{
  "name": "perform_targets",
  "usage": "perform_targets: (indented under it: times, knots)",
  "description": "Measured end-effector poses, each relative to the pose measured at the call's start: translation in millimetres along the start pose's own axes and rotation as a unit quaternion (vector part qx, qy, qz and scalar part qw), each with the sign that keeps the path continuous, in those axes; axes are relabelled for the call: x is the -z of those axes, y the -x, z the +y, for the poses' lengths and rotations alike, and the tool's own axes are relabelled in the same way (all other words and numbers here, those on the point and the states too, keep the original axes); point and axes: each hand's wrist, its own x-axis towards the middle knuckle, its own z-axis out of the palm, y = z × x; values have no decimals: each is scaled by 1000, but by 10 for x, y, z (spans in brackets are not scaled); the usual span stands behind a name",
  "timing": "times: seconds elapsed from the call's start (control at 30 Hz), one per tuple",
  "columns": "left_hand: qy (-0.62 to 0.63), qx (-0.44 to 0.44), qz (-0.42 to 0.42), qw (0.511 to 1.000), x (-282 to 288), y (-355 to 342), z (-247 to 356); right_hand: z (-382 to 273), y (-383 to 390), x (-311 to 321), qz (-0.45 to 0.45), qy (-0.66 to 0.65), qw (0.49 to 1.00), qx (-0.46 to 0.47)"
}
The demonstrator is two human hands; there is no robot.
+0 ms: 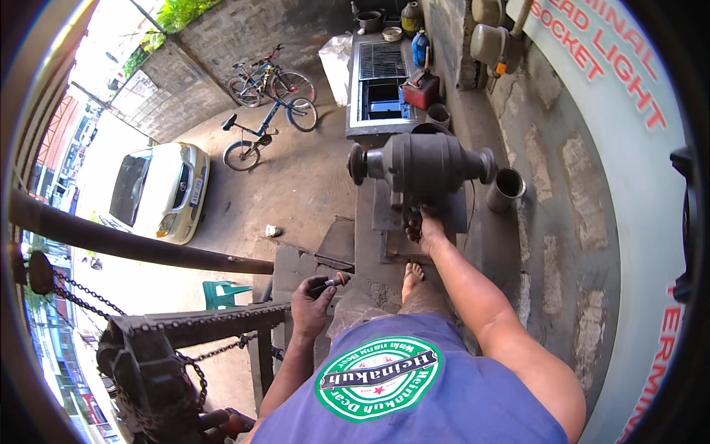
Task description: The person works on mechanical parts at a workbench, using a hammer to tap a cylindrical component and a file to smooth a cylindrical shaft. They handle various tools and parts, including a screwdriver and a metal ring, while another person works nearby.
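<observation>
My left hand [311,308], its fingers blackened, is closed on a small cylindrical part [338,280] with an orange-red band near one end. The part points to the right, clear of the machine. Ahead of me stands a dark grey bench grinder [429,164] with a round end piece on each side of its shaft. My right hand [427,228] reaches to the front of its base, under the motor body. Those dark fingers are curled against the base, and what they grip or press there is hard to make out.
Behind the grinder is a workbench [353,122] with a metal grille, a red container [421,90] and a blue jug [421,49]. An open metal cylinder [507,189] stands at right. A chain hoist [151,362] hangs lower left. Bicycles [260,133] and a car [159,191] stand beyond.
</observation>
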Motion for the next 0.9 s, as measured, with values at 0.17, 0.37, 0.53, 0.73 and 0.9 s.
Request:
perform_targets:
  times: [0.17,0.37,0.53,0.73,0.9]
  knots:
    - [-108,19,-27,994,-142,-835,322,18,-533,-84,52,0,998,43]
    - [-72,35,-164,983,-347,-1882,362,-87,321,-218,19,-88,993,-82]
    - [-43,83,-270,958,-487,-2395,183,-102,996,-838,-146,69,984,74]
    - [-34,70,-287,955,-448,-2845,155,-146,535,-1287,-129,109,980,106]
    - [-74,78,-292,951,-438,-3161,171,-62,312,-1435,-117,75,981,136]
